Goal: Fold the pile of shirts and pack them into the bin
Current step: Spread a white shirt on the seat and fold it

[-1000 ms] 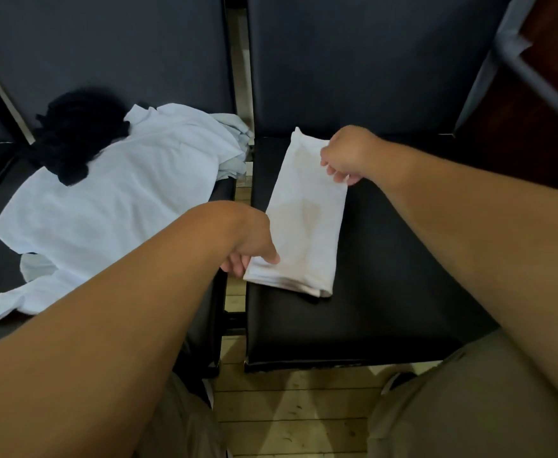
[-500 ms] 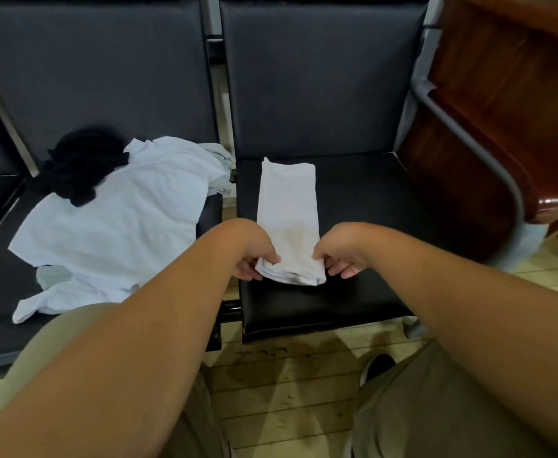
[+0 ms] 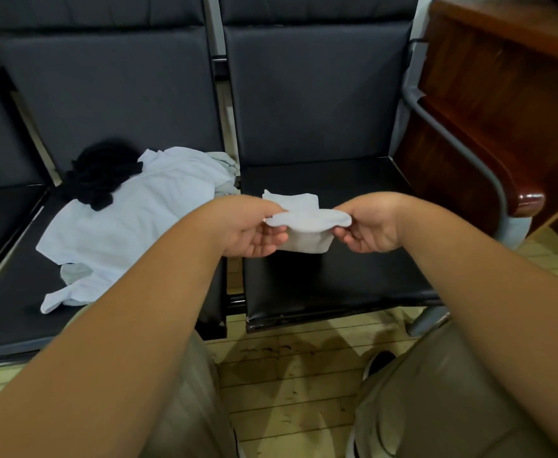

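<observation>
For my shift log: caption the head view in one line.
Left hand and right hand pinch the white shirt mid-fold over a black seat; unfolded pile lies alongside.

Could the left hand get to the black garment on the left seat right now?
Probably not yet: the left hand pinches the folded white shirt. Nothing covers the black garment otherwise.

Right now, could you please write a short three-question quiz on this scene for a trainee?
1. True or false: the left hand and the right hand both pinch the folded white shirt.
2. Where is the crumpled black garment? A) in the left hand; B) against the unfolded pale blue shirt; C) under the white shirt.
3. Fill in: the pale blue shirt lies to the ___ of the white shirt.
Key: 1 true; 2 B; 3 left.
</observation>
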Action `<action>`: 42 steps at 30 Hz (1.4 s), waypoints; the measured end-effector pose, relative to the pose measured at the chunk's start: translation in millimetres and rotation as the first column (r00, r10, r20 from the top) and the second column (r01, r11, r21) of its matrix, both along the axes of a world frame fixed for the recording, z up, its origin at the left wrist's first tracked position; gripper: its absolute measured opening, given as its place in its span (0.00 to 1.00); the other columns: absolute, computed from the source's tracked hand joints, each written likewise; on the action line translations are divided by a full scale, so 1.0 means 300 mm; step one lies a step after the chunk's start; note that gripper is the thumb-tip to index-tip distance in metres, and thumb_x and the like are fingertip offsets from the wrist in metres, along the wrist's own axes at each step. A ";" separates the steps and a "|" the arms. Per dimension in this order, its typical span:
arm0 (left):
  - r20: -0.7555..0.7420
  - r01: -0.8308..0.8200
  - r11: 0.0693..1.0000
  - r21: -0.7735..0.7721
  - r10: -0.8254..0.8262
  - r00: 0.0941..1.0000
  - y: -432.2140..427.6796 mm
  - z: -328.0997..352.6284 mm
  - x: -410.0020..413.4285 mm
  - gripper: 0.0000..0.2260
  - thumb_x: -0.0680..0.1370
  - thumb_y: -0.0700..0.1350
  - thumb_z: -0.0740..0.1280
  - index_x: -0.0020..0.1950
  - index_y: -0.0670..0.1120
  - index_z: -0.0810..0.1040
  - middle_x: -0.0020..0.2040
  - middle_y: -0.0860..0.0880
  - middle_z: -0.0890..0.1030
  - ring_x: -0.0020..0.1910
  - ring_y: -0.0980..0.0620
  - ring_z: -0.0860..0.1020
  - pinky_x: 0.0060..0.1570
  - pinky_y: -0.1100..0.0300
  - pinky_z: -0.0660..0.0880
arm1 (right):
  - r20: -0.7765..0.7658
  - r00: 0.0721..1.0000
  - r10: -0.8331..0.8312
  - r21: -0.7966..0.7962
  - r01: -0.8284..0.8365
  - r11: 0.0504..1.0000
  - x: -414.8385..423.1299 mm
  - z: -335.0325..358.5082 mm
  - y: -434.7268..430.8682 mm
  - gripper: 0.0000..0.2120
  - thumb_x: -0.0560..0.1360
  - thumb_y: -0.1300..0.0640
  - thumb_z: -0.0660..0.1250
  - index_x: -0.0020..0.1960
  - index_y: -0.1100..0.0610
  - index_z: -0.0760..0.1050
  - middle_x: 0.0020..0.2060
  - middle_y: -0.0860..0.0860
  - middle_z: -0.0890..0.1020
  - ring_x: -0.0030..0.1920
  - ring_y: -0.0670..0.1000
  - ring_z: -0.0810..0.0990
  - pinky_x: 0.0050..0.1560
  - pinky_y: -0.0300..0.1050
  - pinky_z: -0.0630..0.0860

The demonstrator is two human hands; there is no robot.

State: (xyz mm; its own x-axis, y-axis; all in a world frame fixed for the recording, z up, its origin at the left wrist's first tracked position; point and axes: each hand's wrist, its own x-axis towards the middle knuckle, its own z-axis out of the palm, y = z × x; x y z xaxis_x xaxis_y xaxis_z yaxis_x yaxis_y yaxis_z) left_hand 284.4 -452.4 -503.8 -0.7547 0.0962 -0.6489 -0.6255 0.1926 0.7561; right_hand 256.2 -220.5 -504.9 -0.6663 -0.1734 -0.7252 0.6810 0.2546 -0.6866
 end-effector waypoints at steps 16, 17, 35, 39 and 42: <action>-0.425 -0.266 0.921 -0.286 0.127 0.896 0.010 -0.069 -0.263 0.10 0.81 0.53 0.69 0.51 0.46 0.81 0.41 0.48 0.79 0.34 0.49 0.74 0.37 0.56 0.75 | -0.341 0.930 -0.138 0.198 0.214 0.956 -0.282 -0.096 -0.070 0.06 0.77 0.53 0.75 0.49 0.55 0.82 0.36 0.49 0.78 0.34 0.47 0.73 0.36 0.43 0.75; -0.454 -0.269 0.900 -0.343 0.092 0.886 0.009 -0.078 -0.279 0.11 0.81 0.55 0.69 0.51 0.47 0.81 0.42 0.48 0.79 0.36 0.48 0.75 0.40 0.55 0.77 | -0.350 0.927 -0.133 0.230 0.223 0.947 -0.303 -0.110 -0.077 0.07 0.76 0.52 0.75 0.48 0.55 0.82 0.37 0.49 0.77 0.35 0.48 0.73 0.36 0.44 0.75; -0.344 -0.182 0.833 -0.522 -0.010 0.939 0.024 -0.321 -0.461 0.08 0.80 0.45 0.64 0.55 0.47 0.81 0.49 0.49 0.80 0.50 0.45 0.80 0.40 0.56 0.76 | -0.147 0.988 -0.045 0.473 0.110 0.874 -0.507 -0.296 -0.144 0.18 0.79 0.53 0.73 0.67 0.54 0.74 0.55 0.52 0.80 0.51 0.51 0.80 0.50 0.51 0.80; -0.296 -0.211 0.811 -0.546 0.049 0.954 0.020 -0.360 -0.451 0.09 0.81 0.48 0.67 0.44 0.45 0.72 0.41 0.49 0.74 0.40 0.48 0.76 0.31 0.58 0.65 | -0.136 0.990 -0.039 0.475 0.099 0.874 -0.517 -0.303 -0.151 0.21 0.79 0.54 0.71 0.71 0.54 0.74 0.56 0.54 0.80 0.53 0.52 0.81 0.49 0.52 0.82; -0.230 -0.091 0.793 -0.602 -0.063 0.971 0.033 -0.367 -0.446 0.18 0.81 0.60 0.67 0.58 0.45 0.75 0.52 0.47 0.78 0.49 0.46 0.78 0.43 0.56 0.71 | -0.110 0.994 -0.012 0.529 0.069 0.846 -0.506 -0.296 -0.156 0.18 0.79 0.53 0.68 0.68 0.54 0.75 0.54 0.54 0.83 0.51 0.53 0.84 0.45 0.52 0.82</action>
State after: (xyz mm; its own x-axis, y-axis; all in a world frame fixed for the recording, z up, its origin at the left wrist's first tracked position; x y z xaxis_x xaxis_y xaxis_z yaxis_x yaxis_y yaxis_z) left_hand 150.5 -442.6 -614.0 -0.8848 -0.2687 -0.3807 -0.4582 0.6501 0.6061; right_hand 104.3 -267.3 -593.7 -0.7369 0.2483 -0.6288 0.6350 0.5732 -0.5178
